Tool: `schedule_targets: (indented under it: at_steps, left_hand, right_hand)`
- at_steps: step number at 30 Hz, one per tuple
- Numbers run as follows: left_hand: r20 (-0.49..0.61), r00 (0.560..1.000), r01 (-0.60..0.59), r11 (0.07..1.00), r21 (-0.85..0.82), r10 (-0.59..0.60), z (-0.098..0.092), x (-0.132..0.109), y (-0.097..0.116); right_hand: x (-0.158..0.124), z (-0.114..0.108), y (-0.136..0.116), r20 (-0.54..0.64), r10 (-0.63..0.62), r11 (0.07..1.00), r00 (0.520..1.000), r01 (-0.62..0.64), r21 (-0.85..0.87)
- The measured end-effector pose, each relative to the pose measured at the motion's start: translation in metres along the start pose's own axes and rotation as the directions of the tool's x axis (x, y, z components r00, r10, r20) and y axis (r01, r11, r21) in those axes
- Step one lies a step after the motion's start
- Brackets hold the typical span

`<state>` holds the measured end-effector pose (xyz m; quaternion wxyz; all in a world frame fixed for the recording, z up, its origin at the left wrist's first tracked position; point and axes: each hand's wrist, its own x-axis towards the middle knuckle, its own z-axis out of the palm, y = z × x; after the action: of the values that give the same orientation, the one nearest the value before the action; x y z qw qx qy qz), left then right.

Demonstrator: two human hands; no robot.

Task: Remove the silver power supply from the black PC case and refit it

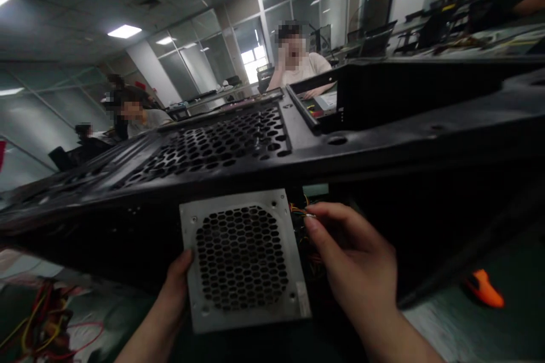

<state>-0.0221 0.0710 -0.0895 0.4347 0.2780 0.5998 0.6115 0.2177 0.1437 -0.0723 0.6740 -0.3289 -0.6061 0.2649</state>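
Observation:
A grey metal computer power supply (244, 323) with a honeycomb grille faces me, upright and slightly tilted. My left hand (176, 283) grips its left edge, thumb on the front face and the other fingers hidden behind. Thin coloured wires (297, 209) come out at its upper right side. My right hand (361, 261) pinches their end between thumb and forefinger, where a small pale tip shows. Right behind the power supply stands a black computer case (315, 167), with a perforated panel on top and an opening at the right.
Loose red and yellow cables (46, 323) lie at the lower left. An orange-handled tool (485, 289) rests on the green surface at the right. Across the case sits a person (309, 65), with other people further left and desks and chairs behind.

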Motion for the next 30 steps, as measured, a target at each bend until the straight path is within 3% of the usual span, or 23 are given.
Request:
schedule_targets:
  at_steps: [3, 7, 10, 11, 13, 15, 16, 18, 21, 23, 26, 28, 30]
  left_hand:
    - [0.034, 0.997, 0.077, 0.997, -0.030, -0.076, 0.009, -0.007, 0.013]
    - [0.047, 0.998, -0.029, 1.000, -0.010, 0.029, 0.014, -0.019, 0.016]
    - [-0.035, 0.985, -0.170, 0.985, 0.036, 0.171, 0.010, -0.038, 0.005]
    - [-0.083, 0.962, -0.255, 0.964, 0.076, 0.261, 0.007, -0.047, 0.001]
    - [-0.125, 0.857, -0.463, 0.854, 0.235, 0.499, 0.002, -0.069, -0.007]
    - [0.024, 0.725, -0.634, 0.653, 0.414, 0.689, -0.001, -0.094, -0.009]
    - [0.161, 0.702, -0.683, 0.593, 0.427, 0.693, -0.001, -0.105, -0.009]
    - [0.389, 0.716, -0.694, 0.648, 0.312, 0.580, 0.002, -0.123, -0.005]
    - [0.459, 0.737, -0.628, 0.755, 0.191, 0.497, 0.005, -0.137, 0.001]
    - [0.408, 0.759, -0.607, 0.778, 0.161, 0.507, 0.003, -0.141, 0.002]
    - [0.322, 0.802, -0.568, 0.809, 0.150, 0.503, -0.006, -0.144, -0.006]
    - [0.232, 0.847, -0.513, 0.850, 0.122, 0.478, -0.010, -0.145, -0.016]
    - [0.100, 0.897, -0.436, 0.899, 0.035, 0.431, -0.014, -0.142, -0.026]
  right_hand:
    - [-0.001, 0.002, 0.000, 0.018, -0.024, 1.000, 1.000, 0.024, 0.001]
    - [-0.012, -0.005, -0.009, 0.022, -0.082, 0.996, 0.996, 0.083, -0.033]
    - [-0.023, -0.018, -0.029, 0.041, -0.156, 0.984, 0.987, 0.158, -0.080]
    - [-0.027, -0.022, -0.038, 0.064, -0.201, 0.973, 0.978, 0.207, -0.104]
    - [-0.034, -0.027, -0.058, 0.183, -0.302, 0.934, 0.935, 0.329, -0.139]
    - [-0.043, -0.026, -0.076, 0.359, -0.393, 0.882, 0.847, 0.458, -0.115]
    - [-0.048, -0.023, -0.083, 0.402, -0.427, 0.863, 0.810, 0.498, -0.084]
    - [-0.060, -0.014, -0.092, 0.415, -0.482, 0.840, 0.771, 0.542, -0.031]
    - [-0.079, -0.002, -0.098, 0.441, -0.520, 0.822, 0.732, 0.570, 0.024]
    - [-0.091, 0.004, -0.099, 0.517, -0.506, 0.824, 0.691, 0.563, 0.054]
    - [-0.108, 0.013, -0.099, 0.566, -0.486, 0.810, 0.666, 0.587, 0.006]
    - [-0.119, 0.020, -0.100, 0.575, -0.476, 0.797, 0.665, 0.603, -0.037]
    - [-0.126, 0.026, -0.102, 0.575, -0.432, 0.810, 0.694, 0.579, -0.090]
